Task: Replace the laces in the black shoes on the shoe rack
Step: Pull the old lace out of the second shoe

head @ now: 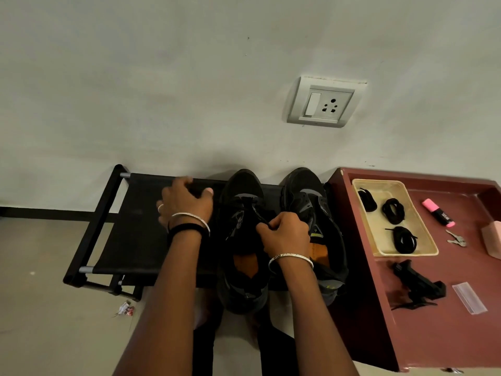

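Forearms enter from the bottom centre of the frame, a bangle on each wrist. Right hand [284,234], centre frame: thumb and forefinger pinched tight on a black lace [256,211] over the tongue of the centre shoe [241,185]. Left hand [185,202], left of centre: fingers curled over the far rail of the shoe rack [135,240], apparently gripping it to steady the frame. Second shoe [303,185] stands just beside the first, toes to the wall. Judgement: old lace coming out; draw it eyelet by eyelet, straight up and gently, so the shoe does not slide on the fabric shelf. Brace the shoe itself if it lifts. Right of frame, maroon side table [433,335] touching the rack: tray [428,248] with coiled spare laces [393,210], within reach. Pink highlighter [437,213], keys [456,238] and a black clamp [417,283] lie beyond, not obstructing. Upper centre, wall socket [322,104].
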